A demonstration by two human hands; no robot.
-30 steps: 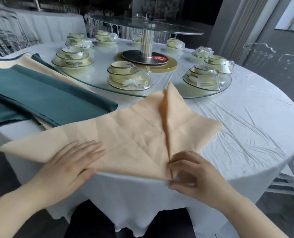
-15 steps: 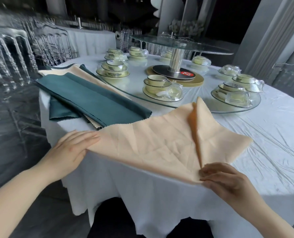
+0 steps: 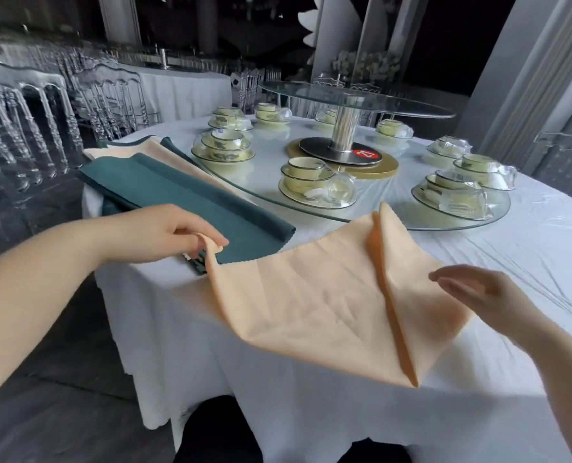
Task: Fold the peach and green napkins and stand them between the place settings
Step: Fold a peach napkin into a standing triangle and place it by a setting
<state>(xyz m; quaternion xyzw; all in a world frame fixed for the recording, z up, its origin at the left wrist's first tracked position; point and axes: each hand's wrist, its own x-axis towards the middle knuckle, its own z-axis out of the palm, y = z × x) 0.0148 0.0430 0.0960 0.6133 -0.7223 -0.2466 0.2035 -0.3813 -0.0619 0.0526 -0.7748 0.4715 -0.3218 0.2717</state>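
Note:
A peach napkin (image 3: 314, 295) lies partly folded on the round white table (image 3: 528, 262), its right flap folded in along a central crease. My left hand (image 3: 174, 235) pinches the napkin's left corner and holds it lifted above the table edge. My right hand (image 3: 478, 292) hovers with straight fingers just over the right flap. Left of the napkin lies a stack of green napkins (image 3: 177, 192) and more peach napkins (image 3: 164, 155). Place settings (image 3: 314, 182) of yellow bowls, plates and glasses stand on the glass turntable (image 3: 395, 208).
A raised glass tier (image 3: 351, 98) on a metal post stands at the table's centre. Clear plastic chairs (image 3: 27, 128) line the left side, and another (image 3: 568, 155) stands at the right. A second white-clothed table (image 3: 184, 88) is behind.
My left hand moved from lying flat on the napkin out to its left corner and picked it up. My right hand let go of the near point and lifted off. The view turned left.

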